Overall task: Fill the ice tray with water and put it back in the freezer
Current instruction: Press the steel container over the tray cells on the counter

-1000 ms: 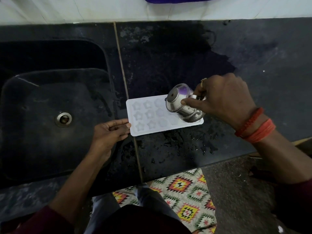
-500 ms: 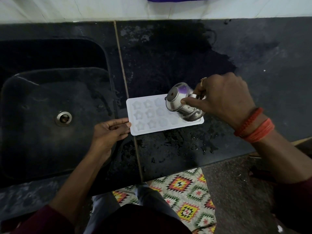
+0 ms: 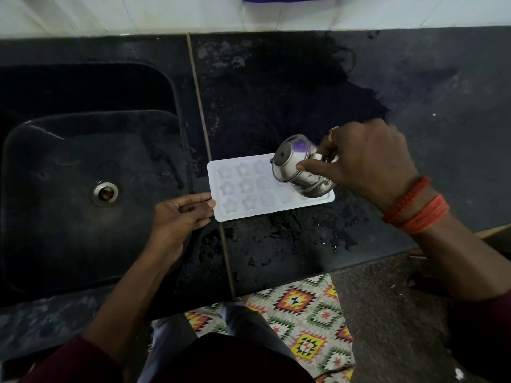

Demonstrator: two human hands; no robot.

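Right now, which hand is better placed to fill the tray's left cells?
The right hand: it grips the tilted steel cup over the ice tray's right end. The left hand only touches the tray's left edge.

No readable text, label, brand or number shows on anything here

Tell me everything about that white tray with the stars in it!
The ice tray is a white, plastic-looking rectangle with three rows of little moulds, star-shaped on the left. It lies flat, slightly askew, on the wet black counter, just right of the sink. Fingers of the left hand touch its left edge. The right hand tips a steel cup over its right end, hiding some moulds.
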